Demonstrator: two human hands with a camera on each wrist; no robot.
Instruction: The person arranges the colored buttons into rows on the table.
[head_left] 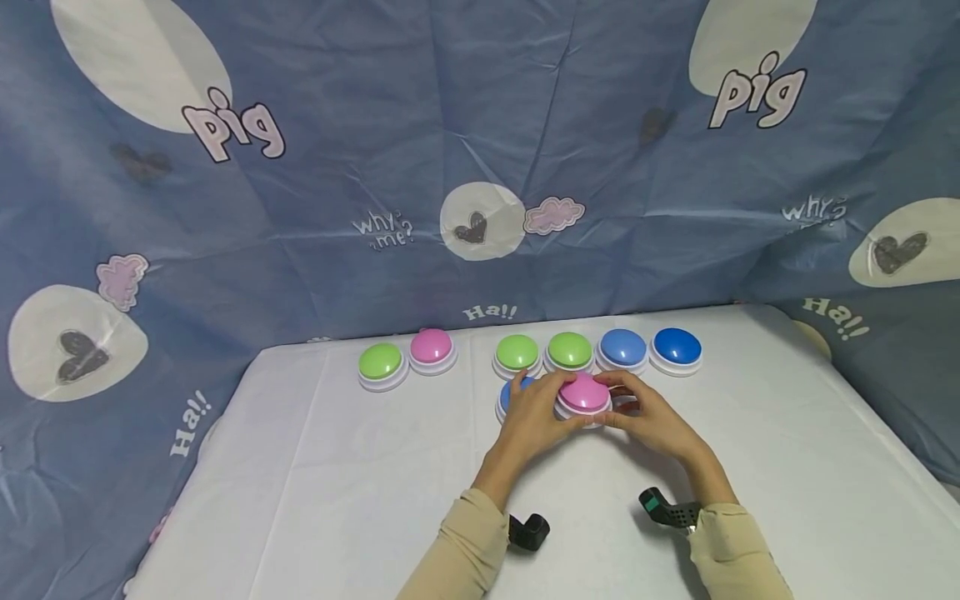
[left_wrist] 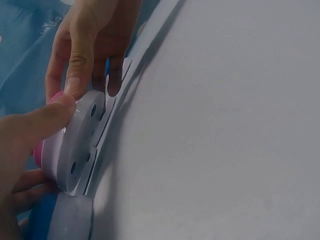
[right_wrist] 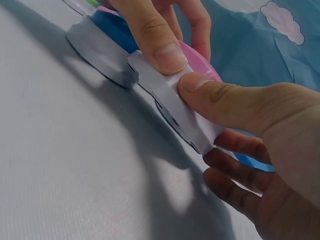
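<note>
Both hands grip a round push button with a pink dome [head_left: 585, 393] and a white base. My left hand [head_left: 534, 421] holds its left side and my right hand [head_left: 656, 419] its right side, thumbs toward the near edge. In the left wrist view the base's underside [left_wrist: 80, 147], with small round holes, faces the camera, so the button is tilted and raised off the cloth. Just left of it, a blue button [head_left: 506, 402] stands partly hidden behind my left hand. In the right wrist view both thumbs press the white rim [right_wrist: 175, 100] close together.
Behind the hands runs a row of buttons: two green [head_left: 517, 352], a lighter blue [head_left: 622, 347] and a dark blue [head_left: 677, 346]. Farther left stand a green button [head_left: 380, 362] and a pink one [head_left: 431, 347]. A printed blue curtain [head_left: 330, 167] borders the white tablecloth [head_left: 360, 500].
</note>
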